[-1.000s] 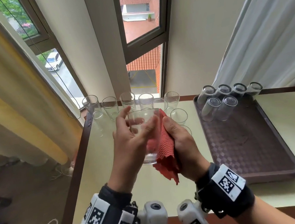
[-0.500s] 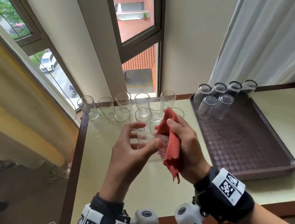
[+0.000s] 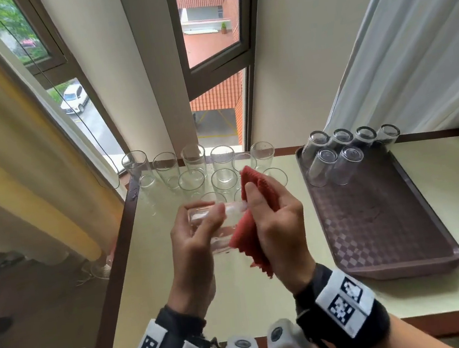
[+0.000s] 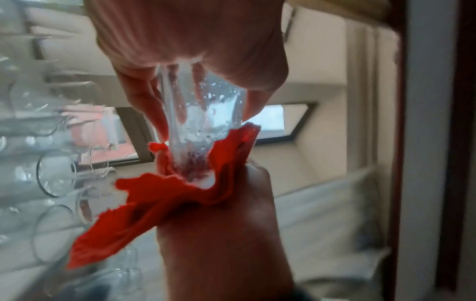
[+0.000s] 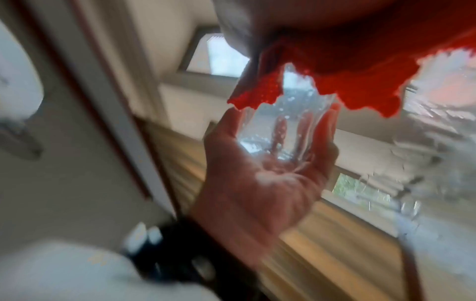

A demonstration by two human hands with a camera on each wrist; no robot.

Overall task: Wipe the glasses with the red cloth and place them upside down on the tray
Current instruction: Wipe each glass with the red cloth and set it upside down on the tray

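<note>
The left hand [image 3: 192, 245] has its fingers and thumb curled round the base end of the glass [image 3: 214, 222], and the tumbler now lies almost on its side above the table [image 3: 238, 303], where a second ago it stood upright in the same grip. Droplets cling to its wall in the left wrist view. Beyond the held glass, away from the person, the unwiped glasses [image 3: 192, 161] stand upright in rows. At the glass's mouth, the red cloth [image 3: 257, 196] is pushed in and wrapped round the rim; before, it lay against the side. The right hand [image 3: 279, 225] clutches that cloth, thumb pressed on top, fingers closed behind it. Well to the right of the grip sits the tray [image 3: 388, 226], with six wiped glasses [image 3: 336, 160] upside down at its far end, same count as earlier.
</note>
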